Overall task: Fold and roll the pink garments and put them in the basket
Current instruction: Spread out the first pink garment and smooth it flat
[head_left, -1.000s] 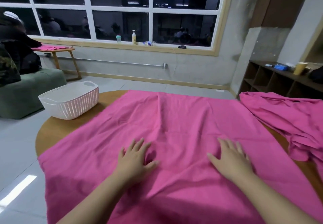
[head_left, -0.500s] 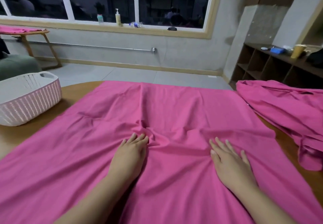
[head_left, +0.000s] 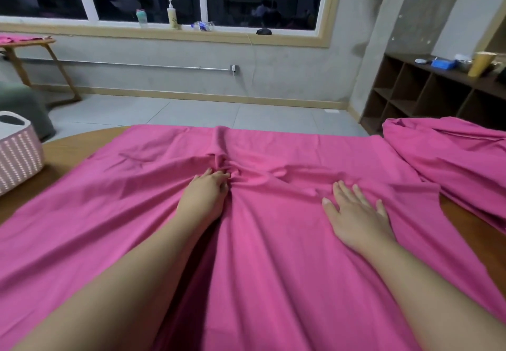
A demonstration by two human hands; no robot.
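1. A large pink garment point(head_left: 273, 255) of thin, soft woven cloth is spread over most of a round wooden tabletop point(head_left: 74, 148), its near edge running out of view.
2. The cloth is gathered into a raised ridge and radiating creases at its middle, just beyond the left hand point(head_left: 204, 196).
3. The left hand is laid on the garment with its fingers point(head_left: 216, 178) held together and bent at the tips into the bunched folds; a true pinch cannot be told.
4. The right hand point(head_left: 356, 214) is pressed flat on the cloth to the right, its fingers straight and spread apart.
5. A second pink garment point(head_left: 451, 159) is seen lying crumpled in loose folds on the far right of the tabletop, beside the first.
6. A white plastic basket point(head_left: 19, 156) with a perforated lattice wall and a cut-out handle stands at the left edge, apart from the cloth.
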